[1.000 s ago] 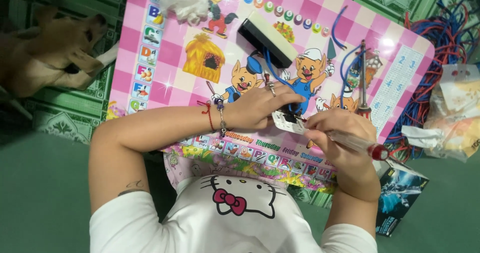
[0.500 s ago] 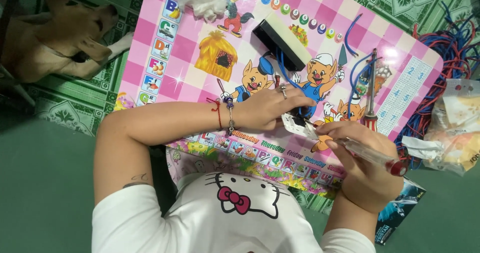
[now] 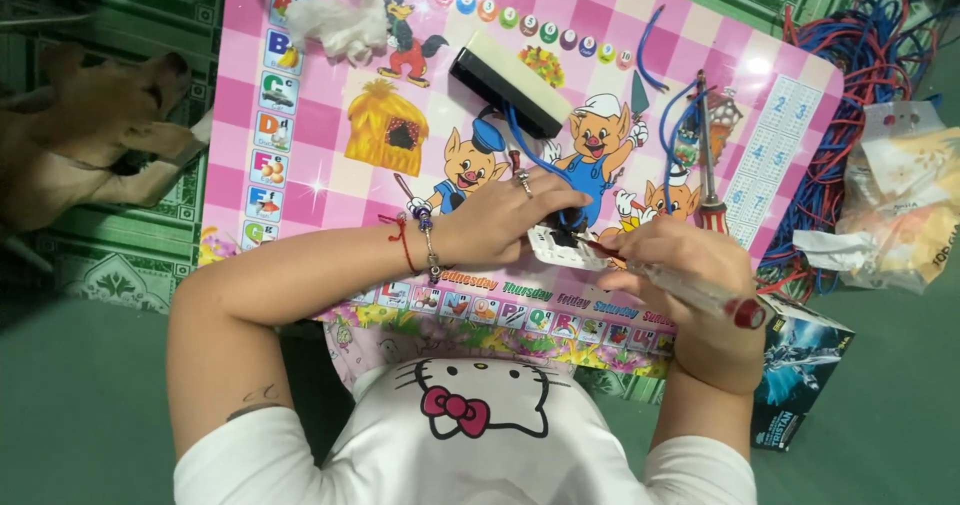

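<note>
The pink checked cartoon desk [image 3: 300, 115] sits low on a green patterned floor [image 3: 80, 405], and the small white part [image 3: 553, 245] lies near its front edge, right before the person. Bare pink squares lie open left of that part; a black and cream block [image 3: 510, 87] and blue wires [image 3: 670, 115] crowd behind it, a tangle of red and blue wire [image 3: 850, 95] off the desk's far right. The left hand [image 3: 505, 227] curls over the part, pinning it. The right hand [image 3: 675, 260] grips a clear-handled screwdriver [image 3: 690, 290], tip at the part.
</note>
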